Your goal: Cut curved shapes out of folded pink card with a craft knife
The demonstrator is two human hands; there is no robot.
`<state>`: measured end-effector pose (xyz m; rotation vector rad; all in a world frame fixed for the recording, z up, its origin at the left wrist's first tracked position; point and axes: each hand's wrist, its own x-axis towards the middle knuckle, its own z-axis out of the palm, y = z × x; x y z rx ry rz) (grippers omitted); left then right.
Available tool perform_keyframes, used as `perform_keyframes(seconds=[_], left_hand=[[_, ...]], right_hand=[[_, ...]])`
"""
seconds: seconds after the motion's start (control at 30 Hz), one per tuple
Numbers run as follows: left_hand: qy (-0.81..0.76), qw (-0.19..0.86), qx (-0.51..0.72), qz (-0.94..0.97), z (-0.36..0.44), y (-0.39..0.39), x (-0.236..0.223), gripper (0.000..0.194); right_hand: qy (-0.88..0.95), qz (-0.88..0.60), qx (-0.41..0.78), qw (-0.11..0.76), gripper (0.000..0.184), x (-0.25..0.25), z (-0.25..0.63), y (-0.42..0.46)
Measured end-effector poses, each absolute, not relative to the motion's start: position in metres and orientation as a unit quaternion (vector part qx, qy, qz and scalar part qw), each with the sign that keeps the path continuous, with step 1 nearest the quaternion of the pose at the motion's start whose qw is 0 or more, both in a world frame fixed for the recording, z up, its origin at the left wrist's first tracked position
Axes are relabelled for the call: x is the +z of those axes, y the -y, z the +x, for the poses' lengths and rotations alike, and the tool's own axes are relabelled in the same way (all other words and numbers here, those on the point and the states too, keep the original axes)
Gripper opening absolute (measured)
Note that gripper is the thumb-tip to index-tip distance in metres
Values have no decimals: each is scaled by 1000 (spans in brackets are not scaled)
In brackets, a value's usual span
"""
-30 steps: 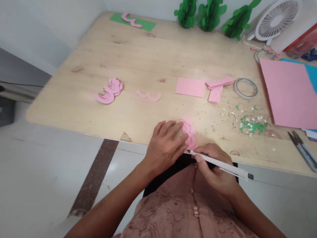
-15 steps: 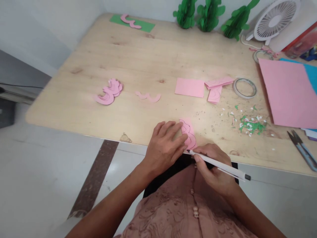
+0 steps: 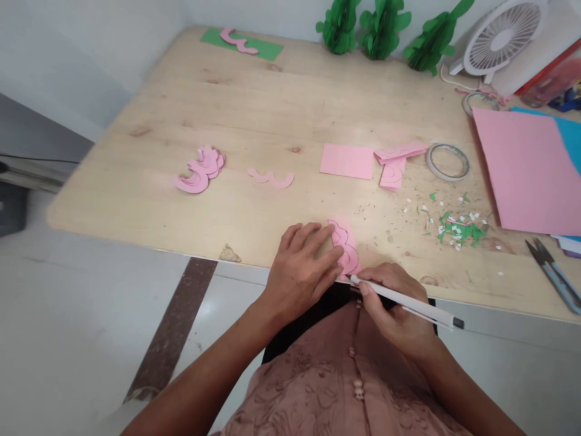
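Close to the table's front edge lies a small pink paper piece (image 3: 348, 257) with a dark, wavy outline drawn on it. My left hand (image 3: 302, 266) rests with its fingers spread over the left side of this paper, pressing it to the table. A white pen (image 3: 413, 303) is pinched in my right hand (image 3: 397, 309), its dark tip at the paper's lower edge. The pen's back end points to the right. Part of the paper is hidden under my left fingers.
Pink cut-outs (image 3: 202, 169) lie stacked at left, near a thin wavy strip (image 3: 271, 178). Beyond my hands are a pink rectangle (image 3: 347, 161), folded pink pieces (image 3: 394, 163) and a tape roll (image 3: 447, 162). Green scraps (image 3: 460, 230), snips (image 3: 554, 275) and pink sheets (image 3: 531, 172) occupy the right.
The pen and my right hand have shifted very slightly to the right along the paper's lower edge. My left hand and the paper stay in place.
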<state>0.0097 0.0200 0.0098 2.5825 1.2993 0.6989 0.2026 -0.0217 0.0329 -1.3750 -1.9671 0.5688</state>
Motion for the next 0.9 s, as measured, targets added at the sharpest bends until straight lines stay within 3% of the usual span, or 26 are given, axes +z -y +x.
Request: perform_keyframes(seconds=[0.9], left_hand=[[-438,82,231,865,10,-20,10,19]], right_hand=[[745,-551,176,333,9,32,211,18]])
